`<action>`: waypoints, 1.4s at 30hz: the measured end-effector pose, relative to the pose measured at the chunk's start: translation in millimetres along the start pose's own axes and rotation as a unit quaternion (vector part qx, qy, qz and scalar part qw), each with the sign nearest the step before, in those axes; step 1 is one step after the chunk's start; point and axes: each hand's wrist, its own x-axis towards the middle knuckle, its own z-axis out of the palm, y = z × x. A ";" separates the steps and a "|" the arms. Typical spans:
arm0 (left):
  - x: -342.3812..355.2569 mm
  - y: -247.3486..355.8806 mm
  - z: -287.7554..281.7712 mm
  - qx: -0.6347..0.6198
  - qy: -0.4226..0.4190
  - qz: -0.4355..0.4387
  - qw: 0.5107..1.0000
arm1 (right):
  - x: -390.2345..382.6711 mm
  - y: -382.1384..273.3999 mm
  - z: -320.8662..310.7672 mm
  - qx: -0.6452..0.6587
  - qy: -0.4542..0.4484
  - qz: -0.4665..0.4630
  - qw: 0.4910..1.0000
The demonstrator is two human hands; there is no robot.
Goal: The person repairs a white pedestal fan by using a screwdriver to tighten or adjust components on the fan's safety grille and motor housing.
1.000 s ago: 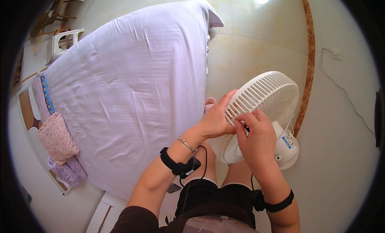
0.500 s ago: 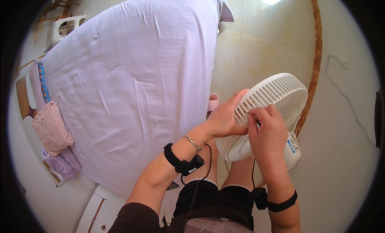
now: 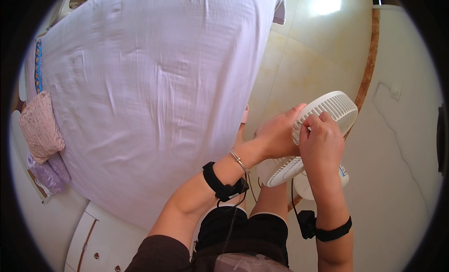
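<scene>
Beside a bed on a pale tiled floor, the left hand is clasping the white fan by its grille rim while the right hand is pinching the front — best keeping both grips steady, the fan sitting low near the wall.

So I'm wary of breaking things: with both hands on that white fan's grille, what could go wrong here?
1. Both hands, left and right, grip the white fan by its thin grille ribs, which might bend or snap.
2. The fan tilts on its round base, so it could tip.
3. A dark cord hangs by the knees and might snag.
</scene>
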 end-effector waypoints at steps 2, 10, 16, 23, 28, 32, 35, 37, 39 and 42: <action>-2.8 -0.5 0.4 0.016 0.011 -0.004 1.000 | 3.7 -1.6 1.1 -0.016 -0.012 -0.011 1.000; 6.6 -14.9 11.7 -0.027 0.054 0.037 0.998 | 24.3 -5.6 -6.9 -0.071 -0.110 -0.028 0.991; 12.8 -7.9 7.8 -0.041 0.005 0.009 0.999 | 38.9 -3.3 -13.6 -0.048 -0.175 0.026 0.983; 8.2 -11.5 10.9 -0.013 0.046 0.027 0.998 | 28.0 15.3 -21.4 0.129 -0.218 0.187 0.949; 2.9 -6.7 15.9 0.018 0.065 0.032 0.997 | 21.2 14.1 -19.8 0.165 -0.225 0.220 0.935; 0.5 -1.1 8.8 0.031 0.056 0.010 0.998 | 22.3 10.0 -22.4 0.159 -0.217 0.215 0.939; 0.6 -6.1 8.5 0.021 0.039 0.003 0.999 | 13.4 18.6 -25.5 0.196 -0.216 0.232 0.928; -0.1 -17.3 8.0 0.002 0.039 0.002 0.999 | 6.1 23.4 -28.6 0.241 -0.217 0.236 0.916; -1.8 -23.6 6.1 -0.010 0.042 0.012 0.999 | -0.9 31.1 -31.3 0.278 -0.218 0.234 0.906; -0.4 -28.0 -0.8 -0.035 0.015 -0.012 0.999 | -11.4 43.4 -24.0 0.356 -0.224 0.253 0.871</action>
